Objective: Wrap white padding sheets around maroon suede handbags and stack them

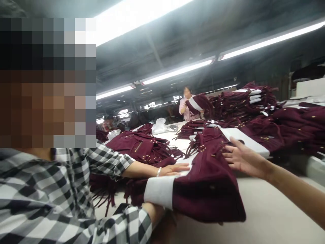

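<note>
My right hand [245,159] reaches in from the right with its fingers spread and its thumb raised. Nothing is in its grip; its fingertips are beside a folded burgundy cloth bundle [210,186], and I cannot tell if they touch it. A white band [159,191] wraps the bundle. On the left, a co-worker in a black-and-white checked shirt [76,210] has one hand [175,168] flat on top of the bundle and the other arm under it. My left hand is out of view.
Burgundy pieces with straps and metal fittings lie in a pile [134,145] at left and a tall stack [241,103] at back right. A white board [247,140] lies behind my hand, clear plastic bags [161,127] farther back. Another person [186,106] across the pale table [256,203] holds a banded bundle.
</note>
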Motion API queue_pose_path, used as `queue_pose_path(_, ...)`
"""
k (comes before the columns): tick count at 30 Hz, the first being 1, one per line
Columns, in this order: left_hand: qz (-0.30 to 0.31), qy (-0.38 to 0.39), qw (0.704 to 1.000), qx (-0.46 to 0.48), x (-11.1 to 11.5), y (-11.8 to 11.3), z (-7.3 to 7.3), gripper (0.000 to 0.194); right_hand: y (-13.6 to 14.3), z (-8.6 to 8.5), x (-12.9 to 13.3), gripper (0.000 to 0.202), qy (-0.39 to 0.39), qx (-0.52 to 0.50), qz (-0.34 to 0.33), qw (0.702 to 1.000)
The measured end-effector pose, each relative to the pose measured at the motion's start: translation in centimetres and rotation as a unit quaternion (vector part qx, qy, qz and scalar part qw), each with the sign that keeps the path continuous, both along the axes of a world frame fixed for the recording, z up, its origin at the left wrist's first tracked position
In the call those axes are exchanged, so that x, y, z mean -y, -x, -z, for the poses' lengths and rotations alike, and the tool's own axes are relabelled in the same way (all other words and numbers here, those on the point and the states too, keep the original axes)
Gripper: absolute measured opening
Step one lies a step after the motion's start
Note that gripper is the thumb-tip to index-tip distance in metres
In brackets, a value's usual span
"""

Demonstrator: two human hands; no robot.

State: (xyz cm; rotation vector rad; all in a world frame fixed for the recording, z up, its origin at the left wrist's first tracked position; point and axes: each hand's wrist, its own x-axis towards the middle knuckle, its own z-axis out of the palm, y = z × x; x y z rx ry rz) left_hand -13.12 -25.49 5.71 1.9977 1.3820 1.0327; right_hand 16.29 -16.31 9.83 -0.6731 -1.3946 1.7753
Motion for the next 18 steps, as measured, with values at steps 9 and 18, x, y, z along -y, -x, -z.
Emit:
queue_pose_path(9, 0.235, 0.095, 0.965, -0.06, 0.4, 2.2, 1.9, 0.056, -2.5, 8.1, 6.4, 0.044, 0.162, -0.027, 0.029, 0.986)
queue_pose_path(18, 0.224, 0.057, 0.969, -0.088, 1.3, 1.4, 6.5, 0.04, -1.1, 10.2, 10.7, 0.07, 0.097, 0.123, 0.132, 0.979)
